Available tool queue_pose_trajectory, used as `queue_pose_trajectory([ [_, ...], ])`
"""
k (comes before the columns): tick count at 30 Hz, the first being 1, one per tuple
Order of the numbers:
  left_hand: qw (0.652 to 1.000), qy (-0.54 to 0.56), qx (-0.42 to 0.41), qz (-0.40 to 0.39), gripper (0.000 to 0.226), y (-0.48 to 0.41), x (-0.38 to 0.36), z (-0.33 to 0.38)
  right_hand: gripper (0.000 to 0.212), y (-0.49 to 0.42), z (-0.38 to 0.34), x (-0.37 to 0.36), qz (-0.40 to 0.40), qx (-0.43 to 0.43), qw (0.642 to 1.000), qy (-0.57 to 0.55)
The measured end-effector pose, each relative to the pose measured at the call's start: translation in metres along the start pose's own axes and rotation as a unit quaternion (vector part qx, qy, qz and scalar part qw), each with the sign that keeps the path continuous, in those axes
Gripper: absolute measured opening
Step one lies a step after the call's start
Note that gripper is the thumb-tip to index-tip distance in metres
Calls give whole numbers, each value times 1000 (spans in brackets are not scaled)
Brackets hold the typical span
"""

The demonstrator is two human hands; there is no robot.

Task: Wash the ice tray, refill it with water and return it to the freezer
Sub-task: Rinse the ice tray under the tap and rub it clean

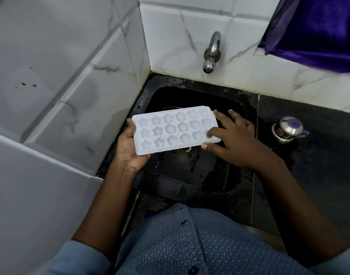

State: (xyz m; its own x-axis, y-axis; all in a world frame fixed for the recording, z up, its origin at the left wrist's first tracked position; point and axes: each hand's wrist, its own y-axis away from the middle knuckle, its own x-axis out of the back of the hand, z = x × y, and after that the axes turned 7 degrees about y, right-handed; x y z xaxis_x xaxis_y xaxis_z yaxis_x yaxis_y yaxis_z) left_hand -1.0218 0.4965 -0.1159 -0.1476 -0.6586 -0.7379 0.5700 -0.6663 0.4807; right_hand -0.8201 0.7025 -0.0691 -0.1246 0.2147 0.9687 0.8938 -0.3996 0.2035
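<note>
- The ice tray [170, 132] is held roughly level over the black sink [200, 171], below and in front of the wall tap [212, 52]. No water shows at the spout.
- The left hand [128, 149] holds the tray's left end from below, with the thumb up against the short edge. The other fingers are hidden under the plastic, so it cannot be told how they lie.
- The right hand [233, 139] is spread wide at the tray's right end. 1 of its fingers [212, 133] lies on the last column of moulds and the thumb touches the near corner. The remaining fingers reach past the far corner without curling round anything.
- The tray has 18 moulds in 3 rows of 6. Whether they hold ice, water or nothing cannot be told.
- Judged from this, washing is not yet under way.
- Risk: only 1 hand truly holds the tray, so a push from the flat right hand could tip it into the basin.
- Risk: the basin and the dark counter [309, 165] look wet, and wet plastic may slip from the left hand.
- Risk: the tray sits forward of the spout, so a hard stream could splash onto the shirt.
- A small steel pot [288, 130] stands on the counter, well apart from the tray.
</note>
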Motion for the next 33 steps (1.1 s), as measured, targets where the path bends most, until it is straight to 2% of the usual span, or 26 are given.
queue_pose_trajectory([
  [5, 1000, 9, 3, -10, 66, 1, 5, 0, 47, -1, 2, -1, 13, -31, 999, -8],
  [9, 1000, 3, -2, -17, 66, 0, 9, -1, 46, 2, -4, -3, 12, -5, 1000, -9],
  [14, 1000, 11, -6, -14, 67, 1, 8, -2, 45, 2, -3, -2, 26, -32, 999, -8],
  [17, 1000, 7, -7, -10, 71, 2, 6, -2, 45, 2, -4, -1, 21, -19, 1000, -9],
  [33, 1000, 7, 0, -17, 64, -3, 6, -3, 48, 3, -2, -2, 23, -29, 999, -19],
])
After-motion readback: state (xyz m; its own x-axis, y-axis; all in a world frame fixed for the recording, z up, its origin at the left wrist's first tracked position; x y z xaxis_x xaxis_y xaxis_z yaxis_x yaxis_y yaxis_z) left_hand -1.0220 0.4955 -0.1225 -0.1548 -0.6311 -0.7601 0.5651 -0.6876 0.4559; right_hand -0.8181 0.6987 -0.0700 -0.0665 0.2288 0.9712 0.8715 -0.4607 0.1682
